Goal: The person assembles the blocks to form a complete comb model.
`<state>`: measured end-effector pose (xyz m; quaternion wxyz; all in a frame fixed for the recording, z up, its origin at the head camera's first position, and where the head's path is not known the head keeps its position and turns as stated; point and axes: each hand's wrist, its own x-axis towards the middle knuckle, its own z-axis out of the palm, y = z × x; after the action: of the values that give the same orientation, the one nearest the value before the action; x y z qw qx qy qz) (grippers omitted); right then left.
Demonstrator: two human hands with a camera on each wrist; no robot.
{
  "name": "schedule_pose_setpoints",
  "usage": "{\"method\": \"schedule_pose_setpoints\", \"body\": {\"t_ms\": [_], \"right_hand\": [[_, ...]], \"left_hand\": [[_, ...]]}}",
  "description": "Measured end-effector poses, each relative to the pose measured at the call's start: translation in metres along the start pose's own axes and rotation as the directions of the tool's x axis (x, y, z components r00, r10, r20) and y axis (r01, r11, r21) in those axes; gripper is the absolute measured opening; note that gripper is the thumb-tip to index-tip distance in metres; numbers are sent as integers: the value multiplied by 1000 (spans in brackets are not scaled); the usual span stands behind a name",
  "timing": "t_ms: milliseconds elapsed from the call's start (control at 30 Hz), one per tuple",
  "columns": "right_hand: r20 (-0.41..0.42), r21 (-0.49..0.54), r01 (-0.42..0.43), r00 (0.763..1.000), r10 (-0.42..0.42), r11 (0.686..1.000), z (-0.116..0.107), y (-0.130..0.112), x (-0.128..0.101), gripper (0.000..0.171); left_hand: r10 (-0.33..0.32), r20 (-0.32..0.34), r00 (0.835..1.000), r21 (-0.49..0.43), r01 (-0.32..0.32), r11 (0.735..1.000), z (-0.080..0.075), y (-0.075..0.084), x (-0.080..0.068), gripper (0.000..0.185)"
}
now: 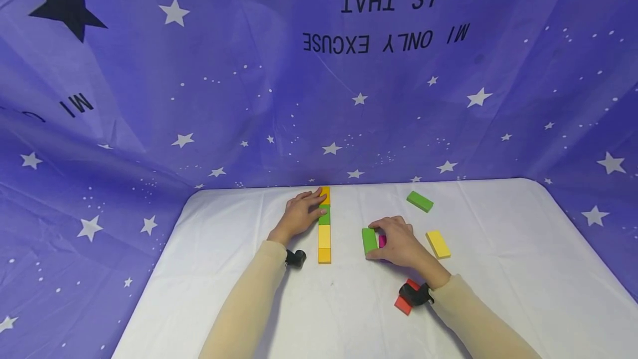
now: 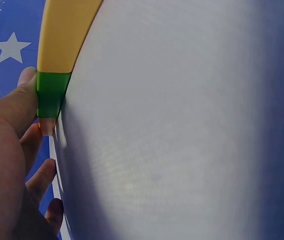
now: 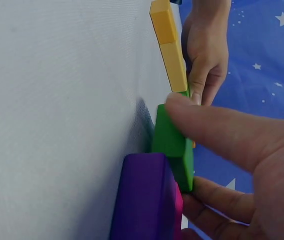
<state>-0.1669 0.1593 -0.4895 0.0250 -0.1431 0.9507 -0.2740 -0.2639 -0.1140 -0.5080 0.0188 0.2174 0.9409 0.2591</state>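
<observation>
A straight row of blocks lies on the white cloth: an orange block (image 1: 325, 195) at the far end, then a green block (image 1: 324, 215), a pale yellow block (image 1: 324, 236) and another orange block (image 1: 324, 255) nearest me. Along the row's far part, my left hand (image 1: 299, 215) rests from the left side, its thumb touching the green block and a finger at the far orange one. To the right, my right hand (image 1: 399, 241) pinches a second green block (image 1: 369, 241) between thumb and fingers. Beneath that hand are a magenta block (image 1: 382, 241) and a purple block (image 3: 142, 195).
Farther back on the right lies a loose green block (image 1: 420, 201). A yellow block (image 1: 438, 244) is right of my right hand, and a red block (image 1: 404, 304) sits partly hidden under that wrist's camera. A purple star-printed cloth (image 1: 279, 115) hangs behind the table.
</observation>
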Motion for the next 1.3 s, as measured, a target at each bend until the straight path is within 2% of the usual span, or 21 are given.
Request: {"method": "schedule_pose_setpoints", "body": {"t_ms": [533, 900, 1300], "right_hand": [[-73, 66, 71, 995, -67, 995, -3, -19, -10, 65], [-64, 62, 78, 995, -74, 995, 5, -35, -14, 66], [-59, 82, 101, 994, -96, 992, 16, -54, -19, 65]], "left_hand": [[5, 2, 1000, -2, -5, 1000, -2, 1, 0, 47], [4, -4, 1000, 20, -4, 1000, 2, -3, 1, 48], [11, -9, 1000, 31, -10, 999, 1, -1, 0, 47]]}}
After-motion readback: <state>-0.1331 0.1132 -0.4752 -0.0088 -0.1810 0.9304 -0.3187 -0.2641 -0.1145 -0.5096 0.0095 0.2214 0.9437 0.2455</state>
